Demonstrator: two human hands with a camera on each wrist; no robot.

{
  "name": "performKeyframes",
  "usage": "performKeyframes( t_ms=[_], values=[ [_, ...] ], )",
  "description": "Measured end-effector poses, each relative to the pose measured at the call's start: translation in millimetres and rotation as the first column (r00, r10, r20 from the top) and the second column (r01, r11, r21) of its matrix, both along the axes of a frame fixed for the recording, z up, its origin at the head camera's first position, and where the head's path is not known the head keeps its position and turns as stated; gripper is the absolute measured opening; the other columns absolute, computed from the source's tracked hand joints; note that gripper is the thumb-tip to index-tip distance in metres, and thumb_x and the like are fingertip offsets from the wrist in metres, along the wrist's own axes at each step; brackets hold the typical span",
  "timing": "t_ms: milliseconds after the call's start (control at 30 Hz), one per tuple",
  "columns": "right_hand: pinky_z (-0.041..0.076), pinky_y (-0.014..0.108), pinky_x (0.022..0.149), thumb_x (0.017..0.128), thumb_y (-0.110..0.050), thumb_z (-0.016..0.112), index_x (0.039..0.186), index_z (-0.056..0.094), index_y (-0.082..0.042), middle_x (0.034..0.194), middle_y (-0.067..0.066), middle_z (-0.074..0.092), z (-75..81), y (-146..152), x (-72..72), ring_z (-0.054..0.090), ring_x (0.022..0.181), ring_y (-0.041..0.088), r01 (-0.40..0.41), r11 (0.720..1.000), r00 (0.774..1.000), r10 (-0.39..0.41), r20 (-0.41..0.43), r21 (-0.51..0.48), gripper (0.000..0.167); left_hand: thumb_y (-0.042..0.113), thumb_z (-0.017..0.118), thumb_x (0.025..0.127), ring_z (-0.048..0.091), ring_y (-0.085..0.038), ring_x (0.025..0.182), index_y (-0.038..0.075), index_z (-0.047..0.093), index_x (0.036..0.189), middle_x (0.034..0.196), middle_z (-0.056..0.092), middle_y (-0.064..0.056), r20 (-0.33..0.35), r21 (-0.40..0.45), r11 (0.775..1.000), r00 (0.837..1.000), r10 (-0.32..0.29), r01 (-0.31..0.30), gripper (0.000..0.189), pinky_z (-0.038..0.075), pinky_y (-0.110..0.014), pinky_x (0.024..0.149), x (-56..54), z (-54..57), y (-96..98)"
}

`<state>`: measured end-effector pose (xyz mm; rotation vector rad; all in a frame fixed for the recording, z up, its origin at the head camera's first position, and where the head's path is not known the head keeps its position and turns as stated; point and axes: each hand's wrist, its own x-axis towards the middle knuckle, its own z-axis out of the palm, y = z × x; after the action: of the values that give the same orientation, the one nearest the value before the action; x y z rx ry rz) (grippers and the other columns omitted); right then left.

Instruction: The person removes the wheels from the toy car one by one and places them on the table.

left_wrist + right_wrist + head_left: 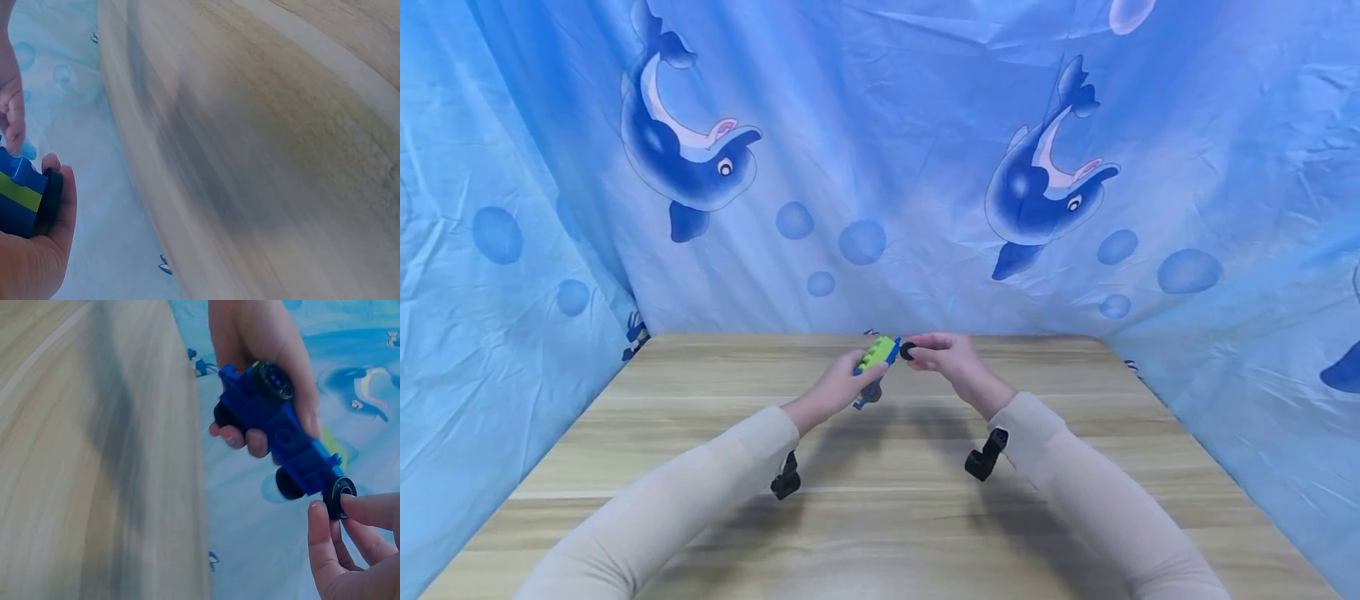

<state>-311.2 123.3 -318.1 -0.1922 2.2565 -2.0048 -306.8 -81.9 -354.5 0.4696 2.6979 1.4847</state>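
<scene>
A toy car built of blue and lime-green bricks (pixel 877 353) is held above the far part of the table by my left hand (pixel 838 379). Its blue underside (pixel 284 434) faces the right wrist view, with black wheels at the corners. My right hand (pixel 951 360) pinches a black wheel (pixel 340 497) between thumb and fingers at the car's end. Whether that wheel is fully seated on its axle I cannot tell. In the left wrist view, my left hand (pixel 47 262) wraps the car body (pixel 19 197), a black wheel against its fingers.
The wood-grain table (pixel 880 517) spreads below both arms. Behind it hangs a blue curtain (pixel 910 167) with printed dolphins and bubbles, which also encloses both sides. A black wrist camera hangs under each sleeve.
</scene>
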Motion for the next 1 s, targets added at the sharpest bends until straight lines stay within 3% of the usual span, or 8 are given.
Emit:
performKeyframes(
  t_ms=[200, 433, 633, 833, 1000],
  values=[
    [0.052, 0.035, 0.094, 0.089, -0.002, 0.066, 0.113, 0.062, 0.006, 0.111, 0.018, 0.068, -13.6, 1, -11.0, 0.071, 0.096, 0.024, 0.035, 0.999, 0.997, -0.035, 0.07, -0.006, 0.025, 0.044, 0.056, 0.096, 0.06, -0.018, 0.08, 0.003, 0.056, 0.121, 0.097, 0.062, -0.011, 0.016, 0.018, 1.0, 1.0, 0.008, -0.008, 0.047, 0.05, -0.028, 0.066, 0.3, -1.8, -1.5],
    [0.055, 0.034, 0.088, 0.087, 0.002, 0.065, 0.11, 0.064, 0.008, 0.11, 0.022, 0.069, -33.8, 0, -29.2, 0.072, 0.087, 0.02, 0.098, 0.994, 0.991, -0.101, 0.091, 0.037, 0.023, 0.044, 0.057, 0.096, 0.061, -0.019, 0.08, 0.004, 0.056, 0.121, 0.096, 0.062, -0.011, 0.018, 0.025, 0.999, 1.0, 0.02, -0.02, 0.047, 0.051, -0.029, 0.067, -0.3, -2.9, -3.1],
    [0.056, 0.032, 0.086, 0.087, 0.002, 0.065, 0.118, 0.06, 0.012, 0.114, 0.025, 0.066, -48.8, 0, -40.2, 0.069, 0.08, 0.016, 0.074, 0.992, 0.99, -0.085, 0.11, 0.104, 0.032, 0.045, 0.057, 0.095, 0.062, -0.019, 0.088, 0.004, 0.052, 0.132, 0.104, 0.063, -0.011, 0.026, 0.016, 0.999, 0.999, 0.034, -0.034, 0.055, 0.053, -0.032, 0.074, -0.7, -7.4, -4.8],
    [0.054, 0.035, 0.088, 0.086, 0.0, 0.066, 0.117, 0.063, 0.009, 0.092, 0.015, 0.071, -62.7, 4, -48.5, 0.064, 0.073, 0.012, 0.054, 0.981, 0.988, -0.079, 0.13, 0.187, 0.032, 0.045, 0.057, 0.095, 0.063, -0.021, 0.093, 0.005, 0.047, 0.139, 0.11, 0.063, -0.013, 0.033, 0.014, 0.999, 0.999, 0.042, -0.042, 0.061, 0.054, -0.034, 0.078, 0.0, -8.2, -3.8],
    [0.053, 0.022, 0.069, 0.081, -0.002, 0.07, 0.108, 0.069, 0.003, 0.081, 0.007, 0.071, -74.1, 4, -58.0, 0.062, 0.067, 0.01, 0.099, 0.954, 0.974, -0.151, 0.17, 0.282, 0.027, 0.047, 0.057, 0.095, 0.063, -0.022, 0.095, 0.004, 0.046, 0.14, 0.112, 0.062, -0.013, 0.025, 0.009, 0.999, 0.999, 0.035, -0.035, 0.063, 0.054, -0.036, 0.081, 0.7, -6.4, -2.0]
  ],
)
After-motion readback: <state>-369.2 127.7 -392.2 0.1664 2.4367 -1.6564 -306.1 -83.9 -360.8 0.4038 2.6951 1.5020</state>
